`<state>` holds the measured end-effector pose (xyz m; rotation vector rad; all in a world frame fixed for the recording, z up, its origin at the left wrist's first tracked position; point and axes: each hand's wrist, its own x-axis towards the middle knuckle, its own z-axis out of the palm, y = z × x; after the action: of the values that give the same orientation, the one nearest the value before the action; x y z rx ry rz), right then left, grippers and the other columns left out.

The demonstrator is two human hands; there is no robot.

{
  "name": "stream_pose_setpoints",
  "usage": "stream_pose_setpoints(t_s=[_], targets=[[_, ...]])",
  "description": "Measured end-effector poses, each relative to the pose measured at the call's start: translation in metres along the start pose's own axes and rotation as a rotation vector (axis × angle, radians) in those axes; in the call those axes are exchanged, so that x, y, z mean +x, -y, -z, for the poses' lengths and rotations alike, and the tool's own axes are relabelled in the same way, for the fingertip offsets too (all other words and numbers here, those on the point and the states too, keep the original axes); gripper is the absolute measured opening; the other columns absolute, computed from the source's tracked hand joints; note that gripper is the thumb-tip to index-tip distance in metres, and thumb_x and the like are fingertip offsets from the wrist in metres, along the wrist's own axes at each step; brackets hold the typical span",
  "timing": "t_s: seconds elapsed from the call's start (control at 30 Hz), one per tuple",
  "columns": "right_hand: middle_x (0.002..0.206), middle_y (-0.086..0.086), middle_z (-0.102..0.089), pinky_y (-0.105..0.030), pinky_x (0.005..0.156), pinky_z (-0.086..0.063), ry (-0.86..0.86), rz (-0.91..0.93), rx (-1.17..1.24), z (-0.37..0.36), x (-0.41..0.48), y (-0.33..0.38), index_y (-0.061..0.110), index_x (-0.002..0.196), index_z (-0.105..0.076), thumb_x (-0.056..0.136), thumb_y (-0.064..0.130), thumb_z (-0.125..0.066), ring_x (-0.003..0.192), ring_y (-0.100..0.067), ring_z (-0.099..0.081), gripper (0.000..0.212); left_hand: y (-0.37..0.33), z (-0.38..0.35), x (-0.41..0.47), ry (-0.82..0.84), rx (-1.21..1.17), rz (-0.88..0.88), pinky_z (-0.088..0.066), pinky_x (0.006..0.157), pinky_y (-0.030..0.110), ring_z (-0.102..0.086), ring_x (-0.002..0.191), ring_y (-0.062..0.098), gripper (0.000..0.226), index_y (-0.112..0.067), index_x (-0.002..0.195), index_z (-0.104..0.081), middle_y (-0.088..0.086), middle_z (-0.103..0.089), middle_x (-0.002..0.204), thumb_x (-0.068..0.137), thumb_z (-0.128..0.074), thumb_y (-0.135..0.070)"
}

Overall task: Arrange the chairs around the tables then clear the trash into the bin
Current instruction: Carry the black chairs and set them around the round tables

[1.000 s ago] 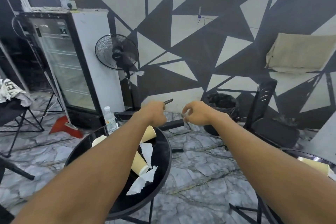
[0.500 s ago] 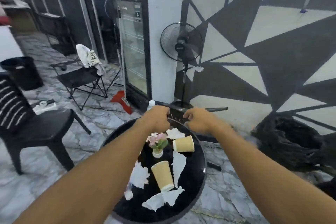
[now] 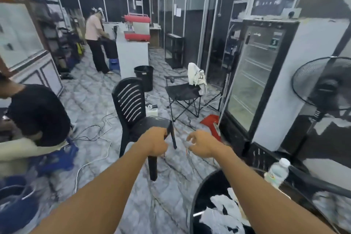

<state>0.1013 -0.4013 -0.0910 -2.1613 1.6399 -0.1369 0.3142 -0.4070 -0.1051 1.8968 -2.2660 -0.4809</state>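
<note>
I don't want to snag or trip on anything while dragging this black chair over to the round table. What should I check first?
1. Grip of the left hand on the black chair: cannot tell; it is at the seat's front corner.
2. Is the right hand free: ok, it holds nothing and is off the chair.
3. Seat bare: ok.
4. Floor toward the round table: not ok, cables lie around the chair legs.
5. Is the seated person apart from the chair: ok, off to the left.
</note>
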Motion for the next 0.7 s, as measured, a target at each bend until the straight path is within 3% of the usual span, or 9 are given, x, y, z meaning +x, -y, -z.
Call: stream_pose_setpoints(t_s=[0.17, 0.37, 0.47, 0.7], targets=[[0.127, -0.004, -0.062, -0.030, 0.088, -0.046, 0.028, 0.047, 0.000, -0.012, 0.090, 0.070, 0.020, 0.127, -0.061, 0.086, 0.025, -0.059, 0.114, -0.023, -0.058, 0.041, 0.103, 0.032, 0.029, -0.052, -0.046, 0.103, -0.055, 0.089, 0.039, -0.062, 0.106, 0.026, 0.038, -0.016, 0.116, -0.063, 0.001, -0.064, 0.115, 0.080, -0.065, -0.028], [0.126, -0.003, -0.063, -0.037, 0.096, -0.050, 0.047, 0.093, 0.014, -0.023, 0.202, 0.122, 0.023, 0.127, -0.060, 0.085, 0.031, -0.064, 0.114, -0.022, -0.059, 0.043, 0.193, 0.061, 0.095, -0.088, -0.088, 0.137, -0.054, 0.089, 0.040, -0.061, 0.105, 0.025, 0.041, -0.017, 0.120, -0.062, 0.003, -0.063, 0.121, 0.080, -0.065, -0.023], [0.129, -0.003, -0.061, -0.033, 0.093, -0.047, 0.046, 0.135, 0.015, -0.026, 0.275, 0.144, 0.020, 0.131, -0.057, 0.089, 0.032, -0.063, 0.116, -0.022, -0.058, 0.044, 0.238, 0.077, 0.141, -0.087, -0.077, 0.164, -0.050, 0.098, 0.042, -0.056, 0.119, 0.027, 0.051, -0.018, 0.130, -0.058, 0.003, -0.058, 0.133, 0.080, -0.064, -0.027], [0.118, -0.003, -0.062, -0.036, 0.090, -0.051, 0.036, 0.178, 0.086, -0.021, 0.471, 0.184, 0.023, 0.126, -0.059, 0.086, 0.031, -0.063, 0.107, -0.023, -0.061, 0.041, 0.348, 0.125, 0.283, -0.073, -0.042, 0.253, -0.050, 0.096, 0.043, -0.056, 0.118, 0.030, 0.046, -0.014, 0.126, -0.058, 0.008, -0.059, 0.130, 0.082, -0.062, -0.027]])
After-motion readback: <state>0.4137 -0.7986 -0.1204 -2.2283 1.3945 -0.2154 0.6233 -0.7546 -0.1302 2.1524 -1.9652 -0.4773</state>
